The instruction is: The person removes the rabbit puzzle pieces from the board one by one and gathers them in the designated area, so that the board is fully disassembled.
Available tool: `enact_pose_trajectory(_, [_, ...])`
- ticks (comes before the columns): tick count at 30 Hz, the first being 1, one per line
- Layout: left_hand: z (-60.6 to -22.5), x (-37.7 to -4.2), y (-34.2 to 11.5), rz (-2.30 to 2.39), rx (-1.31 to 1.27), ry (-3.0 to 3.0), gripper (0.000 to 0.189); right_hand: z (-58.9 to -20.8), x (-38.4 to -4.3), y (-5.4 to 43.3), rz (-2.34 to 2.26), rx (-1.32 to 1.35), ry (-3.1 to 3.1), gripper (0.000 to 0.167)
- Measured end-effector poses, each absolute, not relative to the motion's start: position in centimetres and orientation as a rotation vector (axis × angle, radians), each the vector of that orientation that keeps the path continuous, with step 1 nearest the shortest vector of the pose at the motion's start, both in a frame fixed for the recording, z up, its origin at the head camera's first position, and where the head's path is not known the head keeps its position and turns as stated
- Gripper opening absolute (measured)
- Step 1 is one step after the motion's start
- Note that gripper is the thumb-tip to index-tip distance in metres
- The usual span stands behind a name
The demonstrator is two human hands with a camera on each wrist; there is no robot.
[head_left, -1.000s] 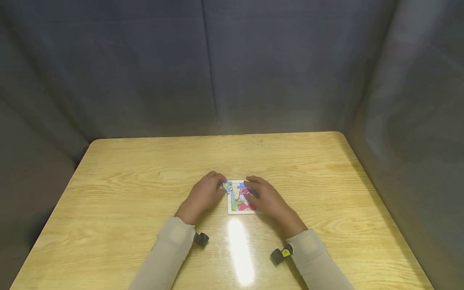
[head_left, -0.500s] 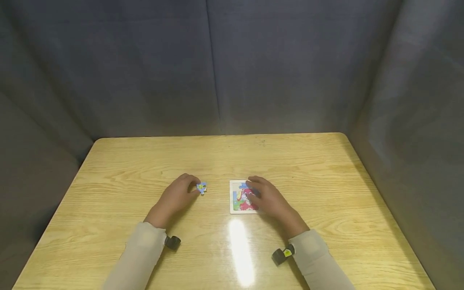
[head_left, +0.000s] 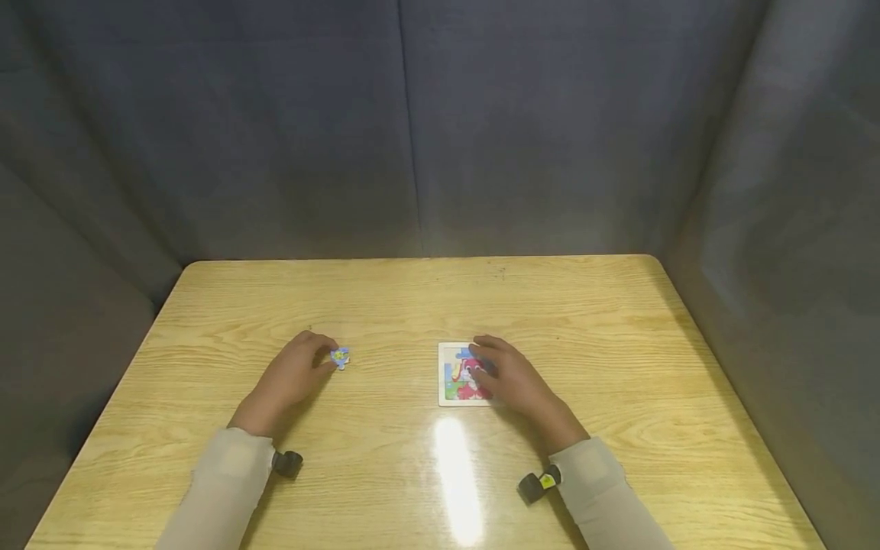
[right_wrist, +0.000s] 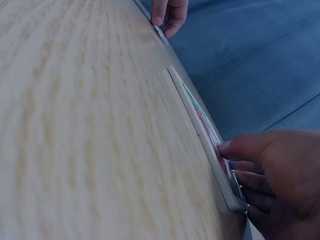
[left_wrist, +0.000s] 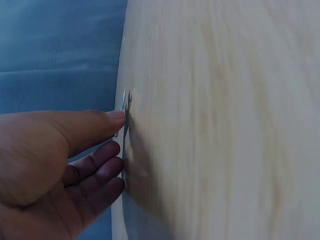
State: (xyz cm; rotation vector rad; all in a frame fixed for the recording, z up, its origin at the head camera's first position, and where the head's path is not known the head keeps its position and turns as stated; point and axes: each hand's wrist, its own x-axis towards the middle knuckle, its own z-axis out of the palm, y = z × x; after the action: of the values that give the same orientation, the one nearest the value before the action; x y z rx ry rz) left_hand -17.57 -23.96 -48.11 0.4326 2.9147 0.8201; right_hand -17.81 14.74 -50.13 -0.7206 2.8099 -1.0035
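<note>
My left hand [head_left: 292,374] pinches a blue jigsaw puzzle piece [head_left: 340,357] with a yellow-green spot, left of the puzzle. In the left wrist view the piece [left_wrist: 123,100] appears edge-on at the thumb tip, just over the table. A small square jigsaw puzzle with a white frame [head_left: 441,386] lies flat at the middle; its picture has a pink figure. Bare beige backing shows in its upper left corner. My right hand [head_left: 514,378] rests on the puzzle's right side, covering part of it. The right wrist view has that thumb [right_wrist: 227,149] touching the picture, fingers loosely bent.
The light wooden table [head_left: 584,305] extends around both hands. Dark grey curtains [head_left: 275,137] hang behind it and along both sides. A bright glare strip [head_left: 457,481] lies on the tabletop in front of the puzzle.
My left hand has moved left, away from the puzzle's upper left corner, taking the puzzle piece along. The right hand stays in place on the puzzle.
</note>
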Motion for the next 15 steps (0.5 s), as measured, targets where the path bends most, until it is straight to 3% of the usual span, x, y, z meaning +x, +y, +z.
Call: enact_pose_trajectory(15, [-47.8,-17.4,-27.1,0.731,0.440,2.923,0.033,-50.4,-17.7,14.8,-1.028,-0.744,2.799,0.048])
